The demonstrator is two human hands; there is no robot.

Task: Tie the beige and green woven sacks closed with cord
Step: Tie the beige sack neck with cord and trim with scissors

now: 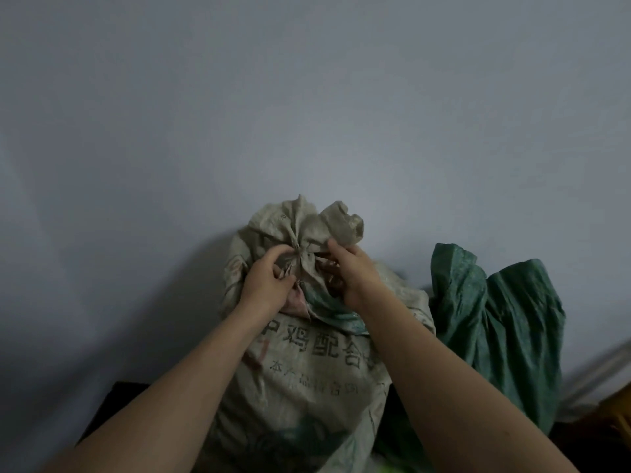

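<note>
A beige woven sack (307, 377) with dark printed characters stands upright against the wall, its mouth gathered into a bunch (307, 223). A thin cord (302, 253) wraps the neck of that bunch. My left hand (269, 278) pinches the cord on the left side of the neck. My right hand (351, 268) curls its fingers round the cord and gathered fabric on the right. To the right leans a green woven sack (498, 322), its top loose and slumped.
A plain pale wall (307, 97) fills the view behind both sacks. A dark surface (112, 404) lies under them at lower left. A yellowish object (618, 414) shows at the right edge.
</note>
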